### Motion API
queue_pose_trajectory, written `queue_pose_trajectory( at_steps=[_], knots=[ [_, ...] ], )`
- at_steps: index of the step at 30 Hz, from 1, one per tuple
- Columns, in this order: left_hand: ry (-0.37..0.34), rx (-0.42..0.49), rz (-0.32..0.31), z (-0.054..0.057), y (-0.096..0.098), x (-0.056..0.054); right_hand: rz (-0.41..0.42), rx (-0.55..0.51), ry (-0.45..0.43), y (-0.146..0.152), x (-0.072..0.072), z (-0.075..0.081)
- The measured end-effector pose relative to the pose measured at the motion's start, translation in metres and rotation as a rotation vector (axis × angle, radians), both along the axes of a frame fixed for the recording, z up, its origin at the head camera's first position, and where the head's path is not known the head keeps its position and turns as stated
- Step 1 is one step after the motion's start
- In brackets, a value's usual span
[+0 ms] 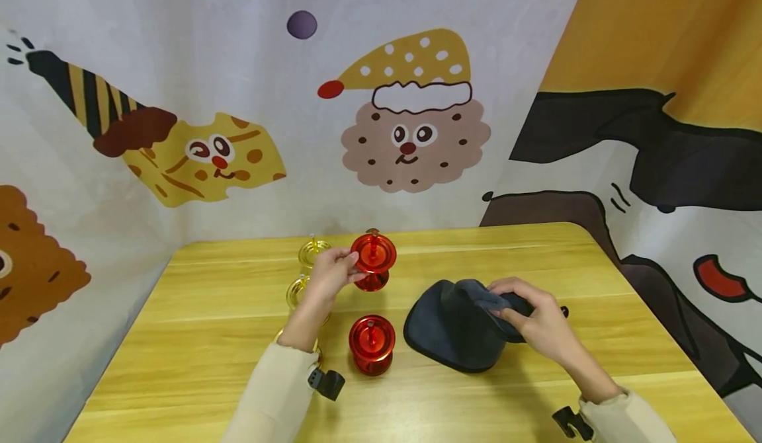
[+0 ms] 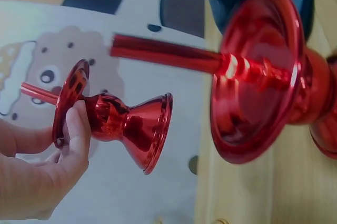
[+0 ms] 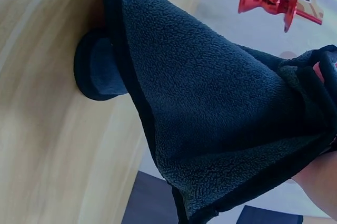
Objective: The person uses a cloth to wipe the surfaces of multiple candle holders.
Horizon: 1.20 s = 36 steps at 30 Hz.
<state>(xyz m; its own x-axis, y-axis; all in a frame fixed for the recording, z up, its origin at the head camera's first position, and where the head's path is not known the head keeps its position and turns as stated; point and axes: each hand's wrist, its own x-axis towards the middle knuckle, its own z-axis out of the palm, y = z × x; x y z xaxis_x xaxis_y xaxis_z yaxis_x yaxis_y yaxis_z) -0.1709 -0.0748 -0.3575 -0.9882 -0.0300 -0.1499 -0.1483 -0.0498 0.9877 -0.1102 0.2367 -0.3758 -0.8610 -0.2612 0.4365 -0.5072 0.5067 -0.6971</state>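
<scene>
My left hand [image 1: 335, 272] pinches the dish rim of a shiny red candle holder [image 1: 375, 256] with a spike in its middle. In the left wrist view, the thumb and fingers grip that rim, and the flared foot [image 2: 150, 134] points away from the hand. A second red candle holder [image 1: 372, 340] stands nearer on the table, just right of the left forearm. My right hand [image 1: 544, 317] grips a bunched dark blue-grey cloth [image 1: 455, 330] with black edging. The cloth's wide end spreads downward in the right wrist view, where the fingers are mostly hidden.
Gold candle holders [image 1: 311, 252] stand in a row at the left, partly covered by the left hand and arm. Everything is over a light wooden table [image 1: 196, 311]. A cartoon-printed curtain [image 1: 238, 86] hangs right behind the table's far edge.
</scene>
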Motion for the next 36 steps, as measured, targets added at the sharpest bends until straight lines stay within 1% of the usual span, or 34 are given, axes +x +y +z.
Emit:
queue_pose_trajectory(
  at_steps=[1, 3, 4, 6, 7, 8, 9, 10, 11, 13, 14, 16, 17, 19, 21, 22, 23, 24, 25, 26, 27, 28, 30, 31, 33, 35, 36],
  knots=[
    [-0.008, -0.02, -0.001, 0.003, 0.001, -0.001, -0.001, 0.004, -0.009, 0.0, 0.0, -0.001],
    [-0.036, -0.056, 0.006, -0.001, 0.003, -0.007, -0.003, 0.008, -0.027, 0.001, 0.001, -0.002],
    [-0.042, -0.067, 0.011, -0.006, 0.004, -0.011, -0.001, 0.009, -0.033, 0.001, 0.001, -0.003],
    [-0.027, -0.052, -0.002, -0.014, 0.001, -0.017, 0.001, 0.008, -0.044, 0.002, 0.002, -0.004],
    [-0.007, -0.038, -0.011, -0.033, -0.002, -0.028, 0.004, 0.004, -0.046, 0.001, 0.002, -0.004],
    [0.011, -0.02, -0.013, -0.056, -0.005, -0.042, 0.007, 0.001, -0.047, 0.001, 0.002, -0.005],
    [0.036, -0.006, -0.018, -0.076, -0.008, -0.053, 0.011, -0.002, -0.048, 0.001, 0.002, -0.005],
    [0.041, -0.005, -0.024, -0.092, -0.01, -0.062, 0.016, -0.005, -0.049, 0.0, 0.002, -0.005],
    [0.029, -0.01, -0.022, -0.104, -0.011, -0.07, 0.022, -0.007, -0.048, 0.0, 0.002, -0.006],
    [-0.026, -0.046, -0.004, -0.136, -0.011, -0.088, 0.034, -0.012, -0.048, -0.001, 0.003, -0.007],
    [-0.064, -0.076, 0.005, -0.134, -0.009, -0.087, 0.039, -0.012, -0.047, -0.002, 0.003, -0.008],
    [-0.099, -0.09, 0.011, -0.148, -0.01, -0.094, 0.045, -0.008, -0.046, -0.002, 0.003, -0.009],
    [-0.112, -0.08, 0.01, -0.162, -0.012, -0.101, 0.045, -0.005, -0.044, -0.002, 0.003, -0.01],
    [-0.101, -0.049, -0.005, -0.189, -0.017, -0.114, 0.044, 0.003, -0.044, -0.002, 0.003, -0.011],
    [-0.106, -0.013, -0.013, -0.22, -0.024, -0.13, 0.046, 0.007, -0.046, -0.002, 0.004, -0.011],
    [-0.123, -0.006, -0.012, -0.229, -0.025, -0.136, 0.048, 0.008, -0.046, -0.002, 0.004, -0.012],
    [-0.143, 0.005, -0.013, -0.236, -0.026, -0.139, 0.051, 0.008, -0.046, -0.002, 0.004, -0.012],
    [-0.15, 0.006, -0.011, -0.239, -0.026, -0.141, 0.054, 0.007, -0.047, -0.002, 0.004, -0.012],
    [-0.165, 0.012, -0.01, -0.241, -0.026, -0.142, 0.057, 0.008, -0.048, -0.003, 0.004, -0.012],
    [-0.177, 0.019, -0.01, -0.239, -0.026, -0.14, 0.059, 0.01, -0.048, -0.003, 0.004, -0.012],
    [-0.168, 0.027, -0.012, -0.236, -0.025, -0.138, 0.06, 0.012, -0.047, -0.003, 0.004, -0.012],
    [-0.164, 0.038, -0.019, -0.23, -0.025, -0.135, 0.06, 0.014, -0.047, -0.003, 0.004, -0.012],
    [-0.153, 0.059, -0.038, -0.21, -0.023, -0.122, 0.059, 0.021, -0.048, -0.002, 0.003, -0.013],
    [-0.151, 0.066, -0.049, -0.194, -0.021, -0.113, 0.057, 0.023, -0.048, -0.002, 0.003, -0.013],
    [-0.162, 0.065, -0.054, -0.159, -0.014, -0.094, 0.055, 0.026, -0.048, -0.002, 0.003, -0.014],
    [-0.194, 0.071, -0.052, -0.119, -0.007, -0.073, 0.056, 0.026, -0.048, -0.002, 0.003, -0.014],
    [-0.209, 0.075, -0.05, -0.102, -0.004, -0.066, 0.058, 0.027, -0.048, -0.002, 0.002, -0.015]
  ],
)
